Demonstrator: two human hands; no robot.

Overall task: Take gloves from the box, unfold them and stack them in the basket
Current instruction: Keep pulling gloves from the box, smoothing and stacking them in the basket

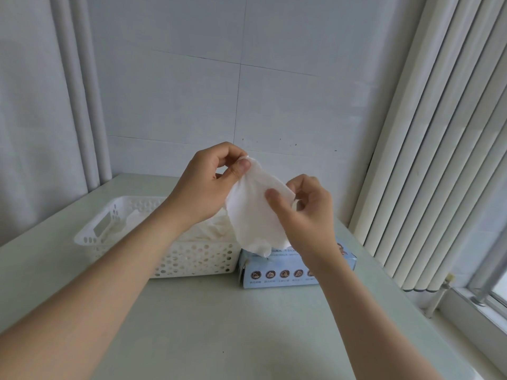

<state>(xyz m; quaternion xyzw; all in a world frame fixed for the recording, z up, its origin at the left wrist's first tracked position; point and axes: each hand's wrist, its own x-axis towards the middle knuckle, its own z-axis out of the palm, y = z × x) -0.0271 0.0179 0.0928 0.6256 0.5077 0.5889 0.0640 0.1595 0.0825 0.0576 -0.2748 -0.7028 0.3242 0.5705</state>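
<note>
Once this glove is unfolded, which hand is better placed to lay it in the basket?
Probably left. The left hand pinches the glove at its upper edge, above the basket; the right hand, also pinching it, sits above the box, farther away.

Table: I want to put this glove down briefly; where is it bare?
Bare: the wide near strip of table in front of the basket and box, and the edge right of the box. Crowded: basket and box side by side.
</note>
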